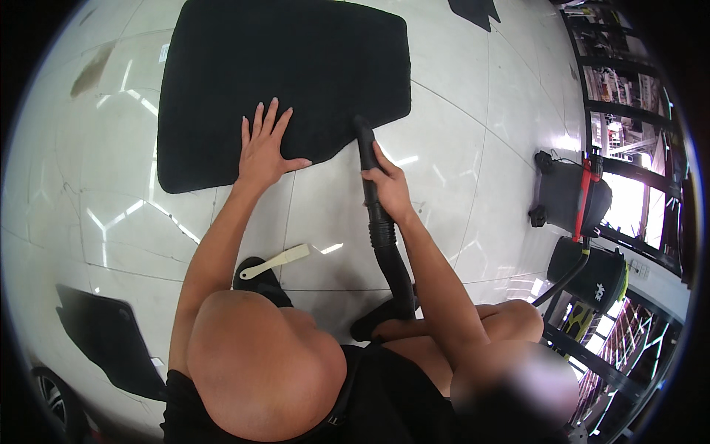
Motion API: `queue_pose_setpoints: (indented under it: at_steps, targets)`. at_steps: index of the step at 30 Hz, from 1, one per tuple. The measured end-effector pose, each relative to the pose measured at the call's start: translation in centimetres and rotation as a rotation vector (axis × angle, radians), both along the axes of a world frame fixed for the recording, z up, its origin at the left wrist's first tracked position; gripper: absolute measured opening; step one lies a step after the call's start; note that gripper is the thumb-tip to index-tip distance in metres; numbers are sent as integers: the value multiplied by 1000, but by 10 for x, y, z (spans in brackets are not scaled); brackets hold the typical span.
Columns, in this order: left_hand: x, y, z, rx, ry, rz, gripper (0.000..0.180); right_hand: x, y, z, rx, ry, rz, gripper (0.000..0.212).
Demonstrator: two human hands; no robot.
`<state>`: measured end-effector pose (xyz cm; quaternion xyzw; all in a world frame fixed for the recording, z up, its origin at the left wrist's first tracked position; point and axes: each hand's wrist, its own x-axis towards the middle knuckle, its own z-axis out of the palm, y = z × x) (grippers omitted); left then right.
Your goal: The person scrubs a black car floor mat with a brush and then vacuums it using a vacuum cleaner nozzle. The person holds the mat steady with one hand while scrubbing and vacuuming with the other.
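Observation:
A large black car floor mat [296, 59] lies flat on the tiled floor in front of me. My left hand [262, 152] rests on its near edge, palm down with the fingers spread. The fingers of my right hand [388, 185] wrap round a black vacuum hose [382, 231] at its wand end, whose tip touches the mat's near right edge. From there the ribbed hose runs back toward me, past my foot. Between my arms, a cream-coloured brush [277, 260] with a long handle lies across my dark shoe [259, 277].
Another black mat [111, 333] lies at the lower left, near a car wheel [55, 399]. Part of a further mat [477, 11] shows at the top right. On the right stand a dark wheeled case [566, 194], a red-handled tool [586, 189] and a dark bin [588, 274].

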<state>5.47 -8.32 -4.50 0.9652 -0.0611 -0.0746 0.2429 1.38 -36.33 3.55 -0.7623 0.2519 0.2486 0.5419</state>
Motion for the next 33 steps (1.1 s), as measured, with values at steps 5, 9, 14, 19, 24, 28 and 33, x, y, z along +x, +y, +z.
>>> queue_pose_setpoints:
  at_steps: [5, 9, 14, 19, 24, 28, 33]
  targets:
    - [-2, 4, 6, -11, 54, 0, 130, -15, 7, 12, -152, -17, 412, 82]
    - [0, 2, 4, -29, 18, 15, 131, 12, -16, 24, 0, 99, 248, 77]
    - [3, -8, 3, -25, 25, 17, 130, -9, -11, 10, 504, 120, -84, 88]
    - [1, -5, -1, -19, -7, 16, 130, -13, -3, 3, 255, -9, -134, 85]
    - [3, -3, -1, -27, -16, 8, 130, -30, 32, -23, 118, -94, 352, 77]
    - [-1, -1, -1, -27, 4, 21, 130, 5, 12, -4, 119, 8, -104, 80]
    - [0, -2, -2, -48, -35, 10, 130, -2, 22, -39, -49, -315, 461, 78]
